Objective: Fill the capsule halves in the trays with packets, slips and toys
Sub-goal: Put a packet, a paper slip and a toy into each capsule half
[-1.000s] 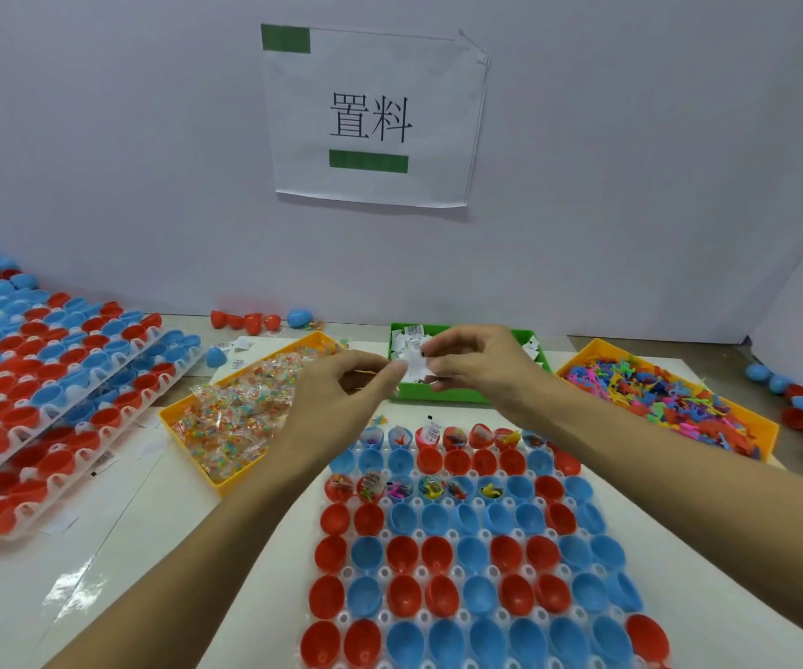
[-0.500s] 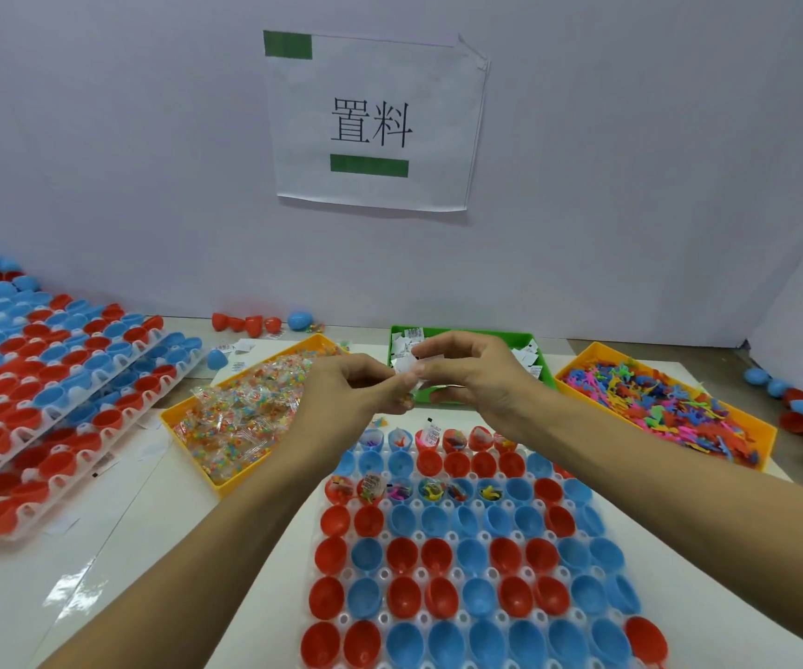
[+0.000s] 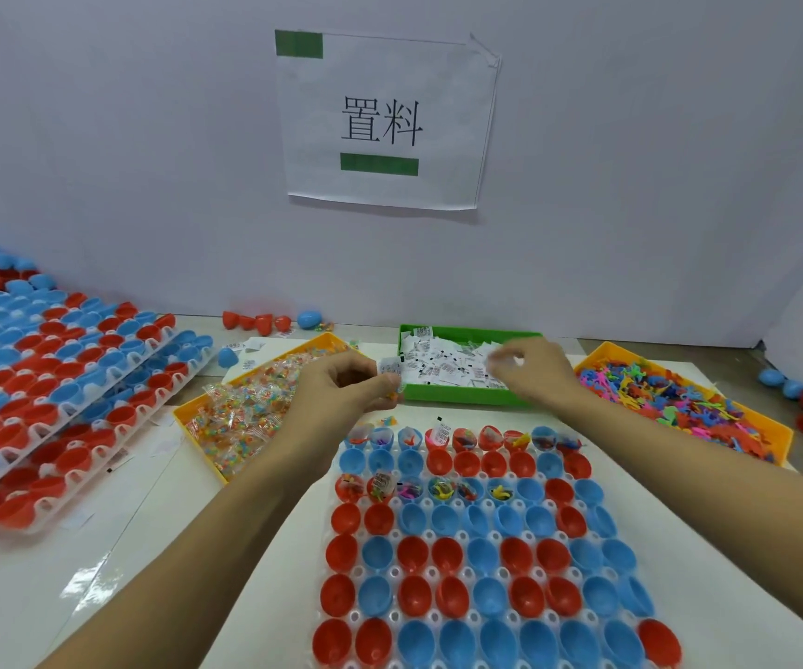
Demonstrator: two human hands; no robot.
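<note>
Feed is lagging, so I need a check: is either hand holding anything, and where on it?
The left hand pinches a white paper slip by its lower edge. The right hand is blurred over the green tray; its hold cannot be told.

Place: a packing workbench — hand assembly line
Signs: wall notice (image 3: 385,120), sorted bins (image 3: 467,395), stacked capsule trays (image 3: 66,379)

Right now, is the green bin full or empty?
Far from empty: white paper slips cover the green bin's floor.
</note>
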